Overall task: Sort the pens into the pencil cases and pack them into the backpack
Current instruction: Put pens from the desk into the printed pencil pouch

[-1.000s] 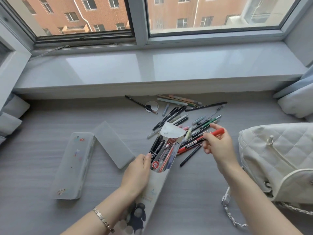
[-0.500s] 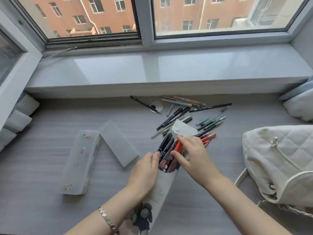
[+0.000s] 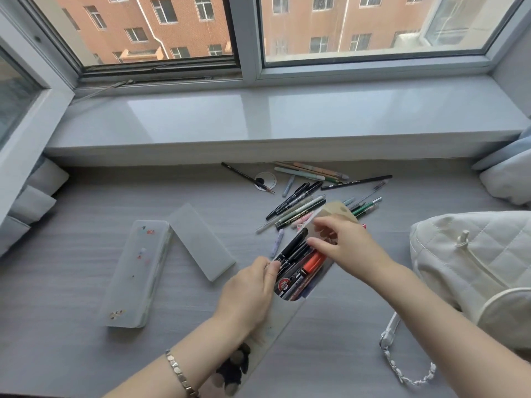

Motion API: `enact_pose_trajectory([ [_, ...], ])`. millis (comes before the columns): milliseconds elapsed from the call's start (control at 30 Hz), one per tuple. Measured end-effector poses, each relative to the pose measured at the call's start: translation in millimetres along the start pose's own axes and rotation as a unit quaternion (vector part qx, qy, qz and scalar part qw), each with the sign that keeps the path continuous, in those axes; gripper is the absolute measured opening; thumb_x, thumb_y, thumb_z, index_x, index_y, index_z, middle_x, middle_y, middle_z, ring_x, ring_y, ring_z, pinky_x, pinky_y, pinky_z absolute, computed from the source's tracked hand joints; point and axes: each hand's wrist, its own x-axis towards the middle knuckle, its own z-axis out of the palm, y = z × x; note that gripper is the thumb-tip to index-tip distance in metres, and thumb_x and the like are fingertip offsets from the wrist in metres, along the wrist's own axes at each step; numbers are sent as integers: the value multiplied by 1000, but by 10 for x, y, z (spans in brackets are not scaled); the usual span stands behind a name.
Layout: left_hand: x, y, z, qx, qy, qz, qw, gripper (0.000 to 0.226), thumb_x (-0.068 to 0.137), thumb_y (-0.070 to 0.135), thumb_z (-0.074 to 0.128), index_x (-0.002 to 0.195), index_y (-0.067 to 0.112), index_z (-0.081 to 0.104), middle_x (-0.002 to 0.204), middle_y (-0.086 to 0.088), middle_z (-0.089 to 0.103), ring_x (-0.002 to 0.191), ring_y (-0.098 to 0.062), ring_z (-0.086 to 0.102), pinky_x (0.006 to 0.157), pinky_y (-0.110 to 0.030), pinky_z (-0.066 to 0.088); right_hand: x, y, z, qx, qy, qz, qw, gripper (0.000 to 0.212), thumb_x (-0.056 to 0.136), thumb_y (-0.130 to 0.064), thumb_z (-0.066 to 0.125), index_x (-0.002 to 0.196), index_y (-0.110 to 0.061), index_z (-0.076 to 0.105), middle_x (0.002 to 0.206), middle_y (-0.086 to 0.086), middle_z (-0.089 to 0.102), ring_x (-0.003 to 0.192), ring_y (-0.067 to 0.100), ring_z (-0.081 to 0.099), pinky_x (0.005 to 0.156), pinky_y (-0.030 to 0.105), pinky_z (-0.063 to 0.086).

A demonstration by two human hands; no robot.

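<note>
At one pencil case, two hands

2 bare hands, close together low in front of the person.

The left forearm ran up from the lower left, a bracelet on its wrist. The left hand lay knuckles up, its fingers and thumb curled round the edge of the pencil case with the thumb tip pressed at the rim. The right forearm reached in from the lower right, long and nearly straight, the wrist dipped a little. The right hand hung palm down just beyond the left. Its forefinger and thumb stretched leftward and stood apart, and the other fingers were loosely bent beneath. The 2 hands were near each other, not touching.
</note>
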Motion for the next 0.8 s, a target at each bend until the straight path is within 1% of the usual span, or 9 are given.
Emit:
enact_pose_trajectory([
  [100,-7,32,12,14,3,-1,1000,36,99,39,27,101,15,53,99,-6,67,97,-28,59,77,-35,42,-12,-58,98,19,0,4,1000,34,87,-27,60,119,-14,59,113,-3,57,103,11,52,85,15,34],
  [233,-17,25,37,21,-2,-3,1000,36,99,40,26,100,15,52,97,-6,67,95,-28,59,75,-35,41,-23,-50,142,52,-6,13,999,27,88,-23,60,111,-11,64,104,-3,56,97,10,52,84,15,33],
  [300,-23,4,40,30,-4,-7,1000,37,99,41,25,100,15,51,98,-6,67,95,-28,59,75,-35,40,-37,-21,108,52,-23,6,998,26,87,-22,61,111,-12,65,104,-3,58,101,12,54,86,17,37],
  [400,-18,-34,34,19,7,-22,1000,38,99,42,26,97,14,52,94,-7,67,93,-30,59,76,-36,43,-83,13,50,13,18,-8,1000,34,85,-26,64,116,-13,63,110,-1,64,107,14,56,91,19,39],
  [500,14,-33,21,19,15,-23,999,39,99,42,25,95,14,52,92,-6,66,92,-30,58,75,-36,43,-112,23,32,-37,28,-17,999,30,87,-30,61,111,-14,66,109,-1,68,104,14,58,94,24,42],
  [533,22,-26,19,22,15,-21,999,39,99,42,25,95,14,52,92,-6,66,92,-29,58,75,-36,42,-112,30,38,-35,20,-17,999,27,87,-28,60,110,-14,67,108,-1,69,101,13,59,93,23,43],
  [633,15,-14,15,17,16,-16,1000,39,99,42,25,93,14,51,89,-6,65,90,-30,58,74,-36,42,-92,57,39,2,13,-6,1000,26,86,-22,62,110,-14,68,109,-1,70,91,3,57,77,2,38],
  [700,0,-17,20,-1,17,-20,1000,37,99,42,26,89,14,50,87,-6,65,88,-31,57,75,-37,44,-85,67,31,7,13,-6,1000,25,87,-21,60,110,-15,68,110,-2,69,91,-1,52,70,-6,35],
  [800,0,-24,37,-14,9,-36,999,39,98,43,28,89,13,50,88,-8,66,88,-32,58,76,-39,46,-83,64,8,1,7,-7,1000,26,92,-23,53,114,-18,66,114,-4,67,99,3,53,75,0,36],
])
